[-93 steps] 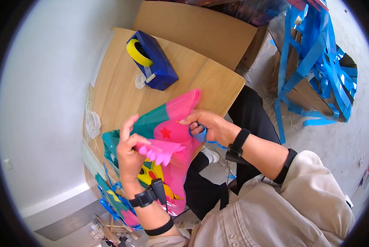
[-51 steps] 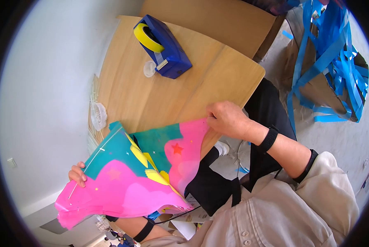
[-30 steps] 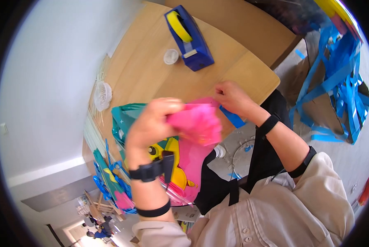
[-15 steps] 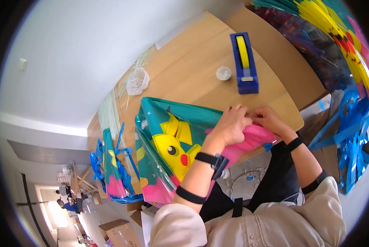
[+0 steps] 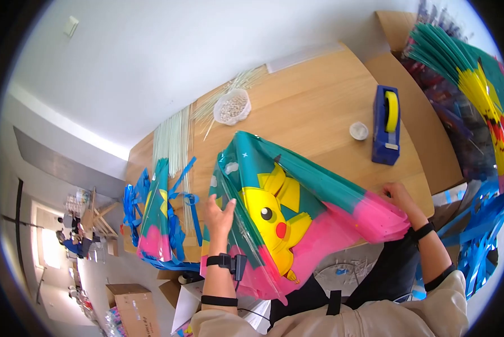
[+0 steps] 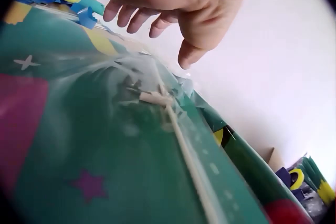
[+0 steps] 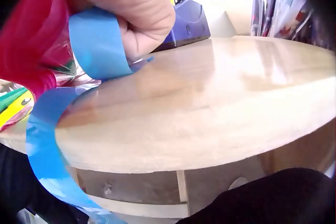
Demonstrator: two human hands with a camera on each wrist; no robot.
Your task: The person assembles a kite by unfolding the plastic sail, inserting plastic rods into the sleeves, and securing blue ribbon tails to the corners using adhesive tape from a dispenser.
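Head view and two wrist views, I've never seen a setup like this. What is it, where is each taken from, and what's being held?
No machine here: a person works bare-handed, wearing three cameras. The wide round picture looks down from the head; the other two look out from each wrist. On the wooden table lie a Pikachu kite, a blue tape dispenser with yellow tape, a small white lid, a bowl of white bits, thin white rods and a second folded kite with blue ribbons. The right hand grips the kite's pink end together with a blue ribbon. The left hand is open over the kite, holding nothing.
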